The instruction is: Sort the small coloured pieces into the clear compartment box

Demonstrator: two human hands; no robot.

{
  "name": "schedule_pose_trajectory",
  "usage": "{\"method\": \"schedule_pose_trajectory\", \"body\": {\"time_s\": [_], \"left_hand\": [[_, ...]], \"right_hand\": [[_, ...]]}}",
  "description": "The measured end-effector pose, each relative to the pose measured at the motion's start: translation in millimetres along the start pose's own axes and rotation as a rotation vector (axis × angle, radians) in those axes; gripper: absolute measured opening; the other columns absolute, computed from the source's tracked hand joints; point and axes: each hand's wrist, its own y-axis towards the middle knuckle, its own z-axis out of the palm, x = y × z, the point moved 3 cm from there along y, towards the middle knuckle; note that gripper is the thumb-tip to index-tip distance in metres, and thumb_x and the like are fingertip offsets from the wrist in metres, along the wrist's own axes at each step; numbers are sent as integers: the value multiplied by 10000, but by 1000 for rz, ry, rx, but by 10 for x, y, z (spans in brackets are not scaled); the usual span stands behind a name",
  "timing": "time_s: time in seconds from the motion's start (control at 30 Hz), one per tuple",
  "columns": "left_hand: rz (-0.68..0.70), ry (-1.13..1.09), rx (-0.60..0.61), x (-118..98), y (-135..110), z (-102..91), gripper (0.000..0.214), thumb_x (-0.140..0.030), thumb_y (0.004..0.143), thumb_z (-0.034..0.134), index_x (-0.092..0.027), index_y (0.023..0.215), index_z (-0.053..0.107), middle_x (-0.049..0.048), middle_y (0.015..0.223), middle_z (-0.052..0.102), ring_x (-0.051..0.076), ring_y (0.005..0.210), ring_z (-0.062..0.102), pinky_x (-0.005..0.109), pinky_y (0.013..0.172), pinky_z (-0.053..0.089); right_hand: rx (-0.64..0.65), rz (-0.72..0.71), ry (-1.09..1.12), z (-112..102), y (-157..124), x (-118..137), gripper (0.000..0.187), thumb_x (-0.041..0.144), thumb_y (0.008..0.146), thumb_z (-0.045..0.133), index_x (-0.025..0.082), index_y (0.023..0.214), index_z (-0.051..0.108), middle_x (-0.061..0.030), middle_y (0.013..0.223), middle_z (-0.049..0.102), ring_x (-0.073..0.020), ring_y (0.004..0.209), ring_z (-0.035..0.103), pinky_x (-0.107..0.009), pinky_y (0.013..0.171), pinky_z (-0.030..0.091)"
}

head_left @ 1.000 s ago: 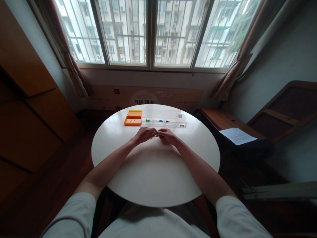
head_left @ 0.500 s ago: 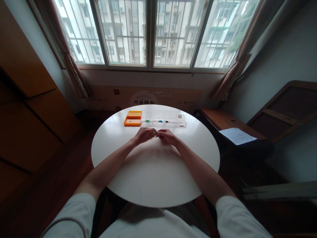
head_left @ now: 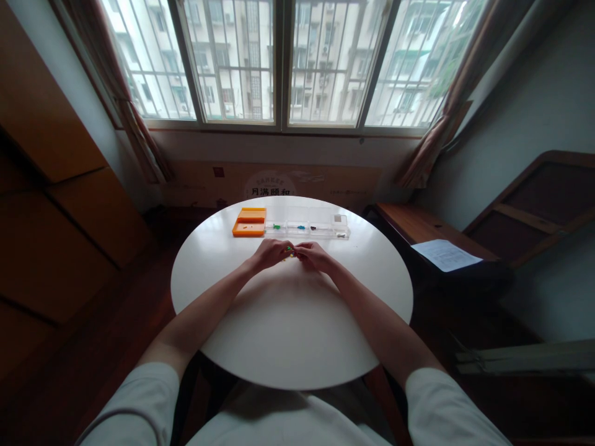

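My left hand (head_left: 271, 252) and my right hand (head_left: 313, 254) rest together on the round white table (head_left: 288, 322), fingertips meeting. Both are curled closed around small coloured pieces (head_left: 289, 250), green and yellow showing between the fingers; what they are is too small to tell. Beyond the hands lies a clear compartment box (head_left: 307, 228) with a few small coloured bits in its cells, and an orange tray (head_left: 250, 222) joined at its left end.
A barred window fills the back wall, with curtains at both sides. A low wooden bench with a sheet of paper (head_left: 445, 254) stands right of the table. Wooden cabinets line the left wall. The floor is dark wood.
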Motion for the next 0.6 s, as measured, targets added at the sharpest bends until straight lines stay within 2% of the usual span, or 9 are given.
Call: {"method": "schedule_pose_trajectory", "body": {"time_s": [0.6], "left_hand": [[-11, -1, 3, -15, 5, -14, 258, -387, 830, 499, -224, 903, 684, 4, 656, 662, 114, 585, 584, 194, 534, 329]], "right_hand": [[12, -8, -46, 12, -6, 19, 289, 398, 618, 702, 121, 689, 660, -11, 603, 585, -77, 534, 453, -230, 530, 320]]}}
